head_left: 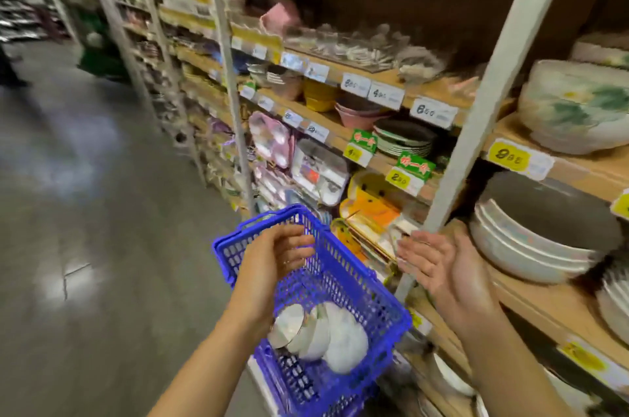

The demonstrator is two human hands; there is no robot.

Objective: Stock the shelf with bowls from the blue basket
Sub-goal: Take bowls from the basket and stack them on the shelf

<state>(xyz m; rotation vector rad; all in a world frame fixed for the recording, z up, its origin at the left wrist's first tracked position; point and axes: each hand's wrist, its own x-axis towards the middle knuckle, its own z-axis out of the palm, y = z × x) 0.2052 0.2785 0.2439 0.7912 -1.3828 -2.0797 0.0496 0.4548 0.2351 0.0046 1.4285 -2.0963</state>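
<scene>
A blue plastic basket (343, 280) sits low in front of me, next to the shelving. Several white bowls (326, 336) lie stacked on their sides in its near end. My left hand (275, 253) hovers over the basket's far half, fingers loosely curled, holding nothing. To the right, my right hand (439, 263) is held palm up with fingers spread, empty, in front of a grey shelf post (490, 82). The wooden shelf (544, 300) to the right carries a stack of white bowls with dark insides (541, 232).
Shelves full of plates, bowls and trays with price tags run along the right. Large flowered bowls (575, 106) stand on the upper right shelf. Yellow children's plates (367, 209) lean behind the basket. The grey aisle floor (85, 212) stretches to the left.
</scene>
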